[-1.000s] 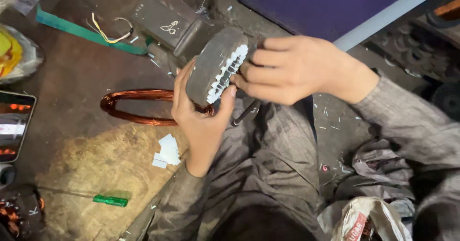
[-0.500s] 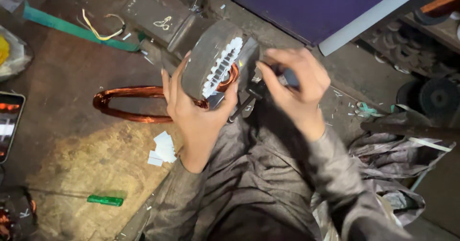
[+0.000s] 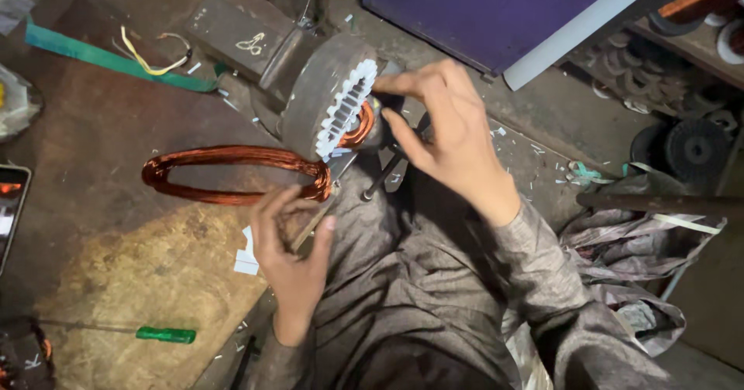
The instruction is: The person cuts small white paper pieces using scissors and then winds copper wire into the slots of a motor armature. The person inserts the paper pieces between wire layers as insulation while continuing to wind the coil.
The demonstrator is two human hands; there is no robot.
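A grey round stator [image 3: 319, 99] with white slot liners stands on edge above my lap, with some copper wire [image 3: 358, 126] inside its bore. My right hand [image 3: 446, 138] grips its upper right rim with thumb and forefinger. A long oval coil of copper wire [image 3: 225, 174] lies on the dark board [image 3: 101, 134] to its left and reaches the stator's lower edge. My left hand [image 3: 291, 246] is below the coil's right end, palm up and fingers spread, with the fingertips close to the wire. I cannot tell whether they touch it.
A green-handled screwdriver [image 3: 166, 334] lies near the lower left. A phone [image 3: 11, 208] sits at the left edge. A green strip [image 3: 116, 60], yellow wire [image 3: 151, 63] and a metal block [image 3: 236, 27] lie behind. Paper scraps [image 3: 246, 257], a thin rod [image 3: 381, 177] and dark discs [image 3: 694, 150] surround me.
My left hand has let go of the stator and dropped down to the coil's end. My right hand has taken hold of the stator's rim, and the view has shifted.
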